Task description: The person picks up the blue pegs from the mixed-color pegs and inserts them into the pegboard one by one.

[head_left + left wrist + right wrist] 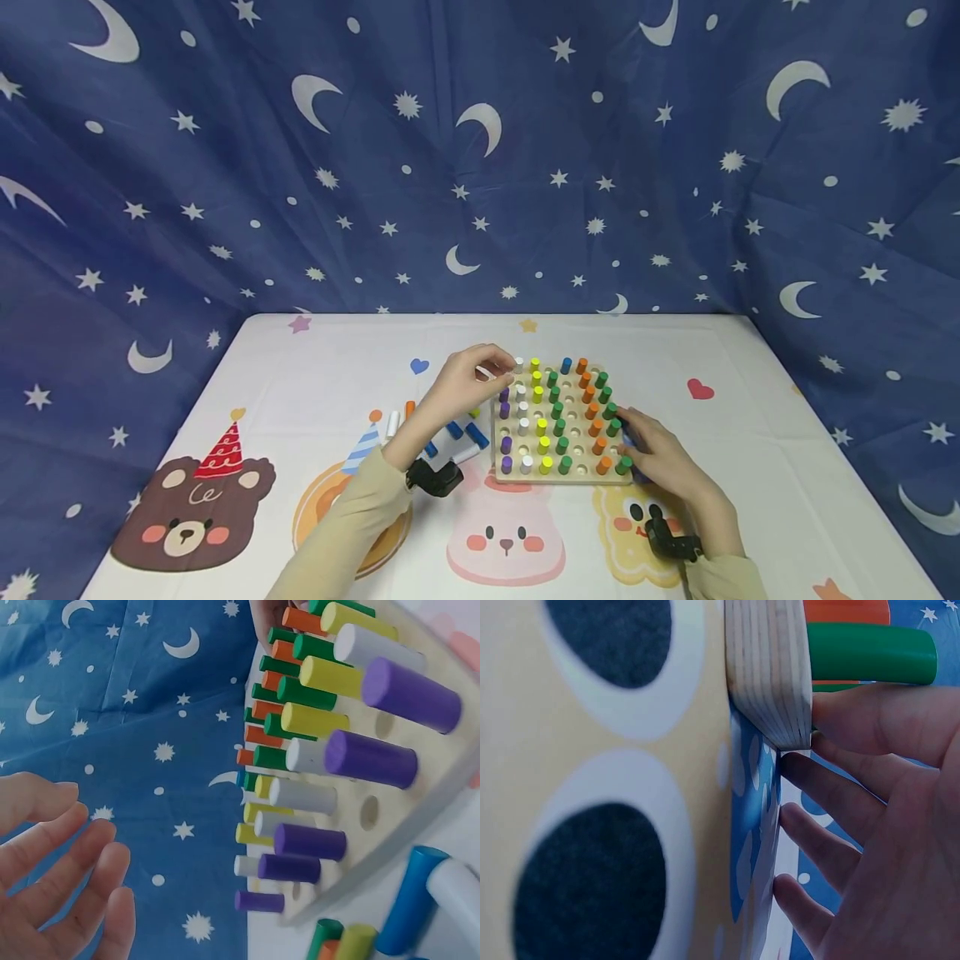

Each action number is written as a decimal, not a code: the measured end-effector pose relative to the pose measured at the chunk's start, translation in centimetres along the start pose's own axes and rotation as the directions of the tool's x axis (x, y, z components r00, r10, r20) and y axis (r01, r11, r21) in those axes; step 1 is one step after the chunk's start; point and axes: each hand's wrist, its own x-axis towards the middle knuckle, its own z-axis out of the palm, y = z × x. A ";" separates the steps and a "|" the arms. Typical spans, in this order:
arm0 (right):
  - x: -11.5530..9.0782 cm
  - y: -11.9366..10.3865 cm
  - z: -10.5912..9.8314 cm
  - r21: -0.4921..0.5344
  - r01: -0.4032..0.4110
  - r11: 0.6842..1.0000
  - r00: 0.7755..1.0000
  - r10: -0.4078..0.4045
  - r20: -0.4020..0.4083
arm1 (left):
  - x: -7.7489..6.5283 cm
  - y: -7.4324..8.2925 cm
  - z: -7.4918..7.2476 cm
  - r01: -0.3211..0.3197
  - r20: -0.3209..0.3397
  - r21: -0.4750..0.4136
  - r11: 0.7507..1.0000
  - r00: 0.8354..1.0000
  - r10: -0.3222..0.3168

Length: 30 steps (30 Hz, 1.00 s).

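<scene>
Two hands are in our view. Nearer us, the right hand (662, 455) lies with its fingers nearly straight, thumb touching the pegboard's (540, 478) right edge at mid-bench (660, 346). Loose pegs (476, 434) crowd its left side. At its far-left corner we see the left hand (460, 385), fingers loosely bent and apart, apparently holding nothing. Beyond, cloth stretches between board and bench's far edge.

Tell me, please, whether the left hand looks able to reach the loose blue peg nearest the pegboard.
Probably yes: the left hand appears empty and the head view shows the blue peg uncovered, though a loose white peg lies close by.
</scene>
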 end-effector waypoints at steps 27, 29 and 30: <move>0.1 0.2 0.1 0.006 -0.004 1.000 1.000 0.004 0.008 | -6.8 -5.2 -1.5 0.185 -0.074 0.013 0.983 0.980 -0.183; 0.1 0.3 0.1 -0.002 0.000 1.000 1.000 0.000 0.010 | -7.2 -5.4 -1.6 0.186 -0.072 0.023 0.982 0.980 -0.184; 0.1 0.3 0.1 -0.003 0.001 1.000 1.000 -0.001 0.010 | -7.4 -5.5 -1.6 0.190 -0.071 0.029 0.981 0.980 -0.188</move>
